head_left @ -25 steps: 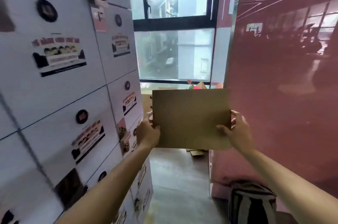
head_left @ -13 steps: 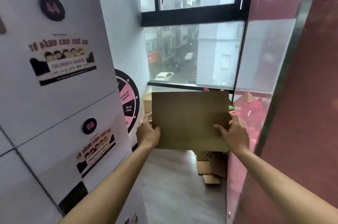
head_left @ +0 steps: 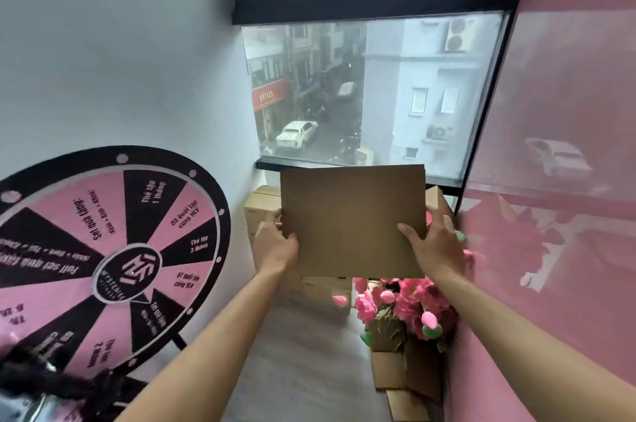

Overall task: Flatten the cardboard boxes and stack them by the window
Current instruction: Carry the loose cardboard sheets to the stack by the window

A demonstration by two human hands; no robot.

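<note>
You see the scene through one wide-angle camera worn on your head, looking forward and tilted down along both outstretched arms. It faces the window (head_left: 371, 91) at the end of a narrow space, with the floor (head_left: 303, 352) below. Your left hand (head_left: 275, 246) and right hand (head_left: 435, 246) sit close, near the middle of the frame. Straight edges bow outward toward the borders. There is no second view.

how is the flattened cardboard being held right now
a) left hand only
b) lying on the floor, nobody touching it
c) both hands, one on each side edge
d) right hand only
c: the left hand and right hand grip opposite side edges of the flattened cardboard, held up before the window.
</note>
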